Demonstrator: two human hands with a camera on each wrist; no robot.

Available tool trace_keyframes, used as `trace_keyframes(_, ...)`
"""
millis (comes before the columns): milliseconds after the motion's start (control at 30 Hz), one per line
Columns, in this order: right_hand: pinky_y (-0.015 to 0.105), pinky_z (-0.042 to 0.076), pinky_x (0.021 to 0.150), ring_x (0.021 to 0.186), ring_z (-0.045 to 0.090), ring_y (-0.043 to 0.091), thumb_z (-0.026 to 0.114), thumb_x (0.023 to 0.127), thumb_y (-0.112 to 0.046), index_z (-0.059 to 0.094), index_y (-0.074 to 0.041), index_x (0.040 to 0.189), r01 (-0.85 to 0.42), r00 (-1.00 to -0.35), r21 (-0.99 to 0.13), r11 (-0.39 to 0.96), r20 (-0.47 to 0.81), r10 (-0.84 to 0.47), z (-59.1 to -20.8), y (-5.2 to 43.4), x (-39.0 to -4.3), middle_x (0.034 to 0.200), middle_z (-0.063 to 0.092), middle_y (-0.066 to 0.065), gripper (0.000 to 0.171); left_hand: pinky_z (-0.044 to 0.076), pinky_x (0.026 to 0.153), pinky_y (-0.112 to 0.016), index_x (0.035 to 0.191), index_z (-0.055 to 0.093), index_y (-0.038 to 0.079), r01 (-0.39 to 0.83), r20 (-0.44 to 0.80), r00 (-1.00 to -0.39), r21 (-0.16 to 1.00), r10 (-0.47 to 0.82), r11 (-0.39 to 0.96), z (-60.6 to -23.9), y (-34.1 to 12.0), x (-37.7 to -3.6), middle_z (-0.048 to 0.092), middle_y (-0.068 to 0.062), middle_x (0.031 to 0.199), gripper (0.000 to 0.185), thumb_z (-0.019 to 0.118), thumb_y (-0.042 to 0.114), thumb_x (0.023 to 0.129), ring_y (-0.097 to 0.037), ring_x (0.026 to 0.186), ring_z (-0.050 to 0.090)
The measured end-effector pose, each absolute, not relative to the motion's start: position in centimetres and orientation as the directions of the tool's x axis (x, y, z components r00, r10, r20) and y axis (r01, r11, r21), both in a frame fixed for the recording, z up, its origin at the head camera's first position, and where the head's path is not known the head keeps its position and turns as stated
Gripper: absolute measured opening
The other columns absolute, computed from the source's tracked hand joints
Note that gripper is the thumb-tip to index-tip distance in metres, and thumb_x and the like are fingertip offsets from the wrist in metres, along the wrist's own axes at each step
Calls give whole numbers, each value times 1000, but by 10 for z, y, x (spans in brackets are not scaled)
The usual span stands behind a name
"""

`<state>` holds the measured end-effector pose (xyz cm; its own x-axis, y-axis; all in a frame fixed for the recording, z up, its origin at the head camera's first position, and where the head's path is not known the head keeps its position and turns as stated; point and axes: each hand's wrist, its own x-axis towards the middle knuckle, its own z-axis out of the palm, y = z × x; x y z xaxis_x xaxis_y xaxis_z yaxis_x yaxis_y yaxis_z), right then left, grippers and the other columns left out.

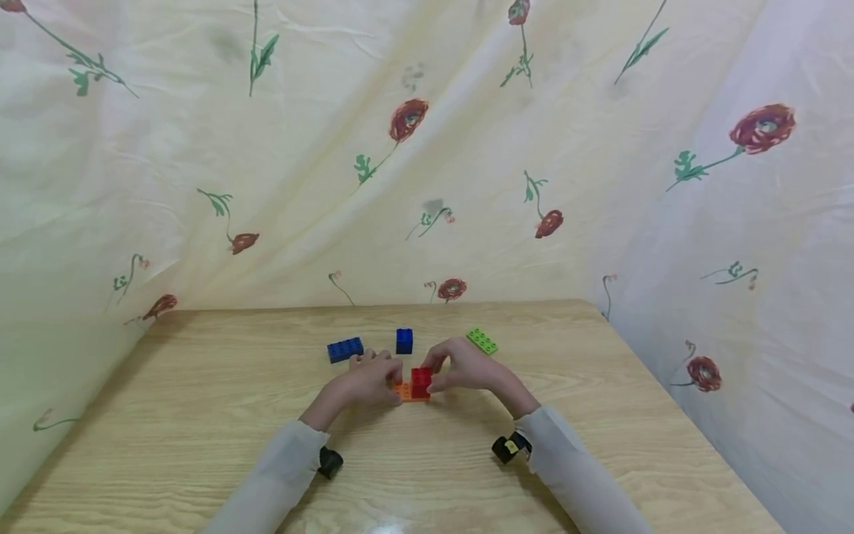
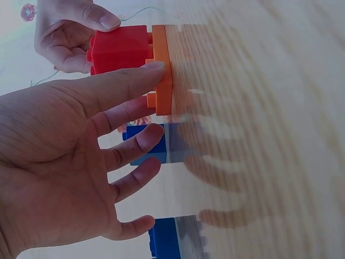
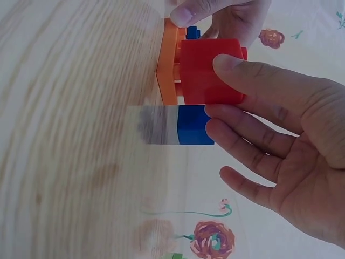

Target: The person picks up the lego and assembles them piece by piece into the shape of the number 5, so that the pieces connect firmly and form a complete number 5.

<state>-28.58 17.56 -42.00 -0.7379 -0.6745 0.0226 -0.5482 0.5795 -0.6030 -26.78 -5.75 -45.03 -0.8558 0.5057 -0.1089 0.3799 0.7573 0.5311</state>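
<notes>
One red block (image 1: 421, 382) sits on the orange plate (image 2: 164, 97), at the plate's right end, with orange studs showing in the narrow gap between the two. Bare studs line the rest of the plate, on its left. At the plate's left end, the left hand (image 1: 373, 378) pinches its edges between thumb and index finger, the other three fingers loosely extended and parted. Above the plate's right end, the right hand (image 1: 467, 365) grips the red block between thumb and fingers, its little finger held apart.

Beyond the orange plate and to its left lies a long blue block (image 1: 345, 349); a small blue block (image 1: 404, 341) stands almost straight behind the plate, and a green plate (image 1: 482, 340) lies beyond it to the right. Beneath the orange plate spreads a pale wood-grain table (image 1: 400, 475). Cream cloth (image 1: 300, 148), printed with red flowers on green stems, hangs behind the plate and to both sides. Nearer the wearer than the plate, black devices (image 1: 330, 462) show at the cuffs of pale sleeves (image 1: 280, 460).
</notes>
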Motion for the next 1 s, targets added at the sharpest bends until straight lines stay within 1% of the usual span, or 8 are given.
trace_keyframes(167, 28, 55, 81, 87, 65, 10, 86, 82, -16, 79, -12, 99, -554, -745, -579, 598, 23, -667, -418, 174, -284, 95, 77, -3, 19, 24, 96, -57, 88, 59, 20, 381, -111, -857, 523, 504, 762, -451, -58, -269, 50, 0, 98, 24, 82, 22, 86, -28, 104, 38)
trace_keyframes(233, 26, 54, 80, 87, 65, 11, 86, 82, -16, 79, -12, 99, -555, -746, -574, 602, 25, -665, -418, 173, -284, 95, 77, -3, 20, 23, 95, -57, 88, 58, 20, 378, -114, -858, 523, 502, 764, -450, -58, -269, 50, 0, 98, 24, 82, 22, 86, -28, 104, 37)
trace_keyframes(467, 28, 55, 80, 88, 68, 15, 86, 81, -15, 79, -12, 98, -561, -741, -581, 590, 35, -671, -419, 174, -284, 94, 77, -3, 19, 23, 95, -56, 89, 58, 19, 375, -123, -858, 514, 499, 771, -450, -57, -269, 50, 0, 97, 24, 82, 22, 86, -28, 104, 37)
trace_keyframes(700, 33, 57, 81, 87, 67, 14, 87, 81, -15, 79, -12, 97, -556, -733, -607, 568, 35, -679, -421, 175, -286, 93, 77, -2, 18, 24, 95, -55, 89, 59, 19, 378, -121, -856, 517, 502, 768, -450, -56, -269, 50, 0, 97, 24, 82, 22, 86, -27, 104, 38)
trace_keyframes(900, 27, 55, 79, 87, 66, 11, 87, 81, -16, 79, -14, 96, -549, -733, -614, 567, 27, -680, -422, 176, -287, 94, 76, -3, 17, 24, 96, -58, 91, 58, 19, 382, -122, -854, 510, 505, 770, -449, -56, -266, 49, -1, 98, 24, 81, 22, 87, -28, 104, 37)
trace_keyframes(1000, 29, 55, 80, 87, 66, 11, 87, 81, -17, 79, -14, 96, -551, -732, -611, 568, 27, -681, -422, 177, -287, 94, 76, -4, 17, 24, 97, -59, 91, 57, 19, 388, -119, -855, 501, 505, 773, -448, -56, -266, 49, -1, 99, 25, 81, 23, 87, -29, 104, 38)
